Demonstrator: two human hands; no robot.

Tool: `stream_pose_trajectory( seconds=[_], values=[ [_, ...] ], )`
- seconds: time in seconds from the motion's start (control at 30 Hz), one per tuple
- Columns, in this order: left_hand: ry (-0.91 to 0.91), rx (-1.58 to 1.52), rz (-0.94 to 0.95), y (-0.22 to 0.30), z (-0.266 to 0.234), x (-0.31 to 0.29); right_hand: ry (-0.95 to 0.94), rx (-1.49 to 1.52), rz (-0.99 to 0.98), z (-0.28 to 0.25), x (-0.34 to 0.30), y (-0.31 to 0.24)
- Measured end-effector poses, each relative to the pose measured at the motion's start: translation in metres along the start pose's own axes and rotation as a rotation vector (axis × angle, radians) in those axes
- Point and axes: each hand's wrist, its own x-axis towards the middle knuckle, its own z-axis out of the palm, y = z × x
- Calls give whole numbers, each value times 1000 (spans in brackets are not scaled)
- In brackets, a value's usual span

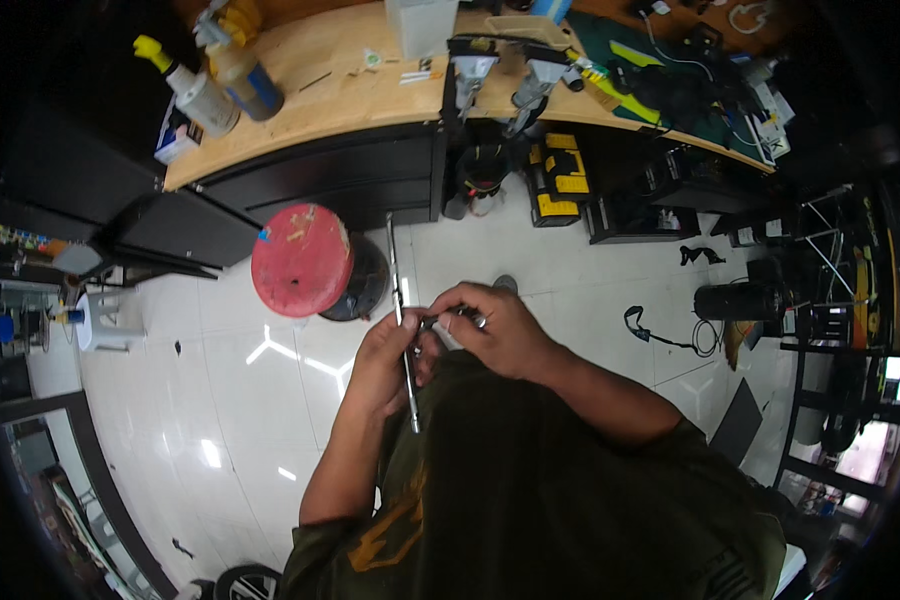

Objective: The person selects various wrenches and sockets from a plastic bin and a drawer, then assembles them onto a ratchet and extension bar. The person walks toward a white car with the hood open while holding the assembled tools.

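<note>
Metal bar (394, 258) pinched near mid-length, probably for balance.
Left hand (378, 352): fingers closed around it; right hand (502, 335): fingers curled just beside, gripping a partly hidden metal piece (481, 321).

Long chrome bar (393, 262): a short stretch of it is lost to me under the thumb of the left hand (385, 352).
Small metal part (479, 321): mostly covered by the fingers of the right hand (502, 328); I can't make out its kind.
Black drum (368, 283): partly behind the red disc (302, 262).
White tub (422, 32): cut off by the upper edge.
Spoked wheel (248, 584): only its top shows above the lower edge.
Scraps on the benchtop (315, 55): too small to name.
</note>
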Motion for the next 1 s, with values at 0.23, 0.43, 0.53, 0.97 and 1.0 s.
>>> stream_pose_trajectory(
  seconds=[0.23,0.43,0.53,0.97,1.0],
  values=[
    [16,13,11,-6,-8,3,-54,186,141,-9,-6,20],
    [-60,95,-46,-12,-4,12,-40,132,155,-13,-14,22],
    [-68,107,-116,-10,3,21,62,99,101,-16,-21,33],
    [-177,-318,-230,-10,75,89,289,469,156,-113,-34,47],
    [-176,-298,-224,-13,85,93,265,467,113,-117,-35,55]
  ],
)
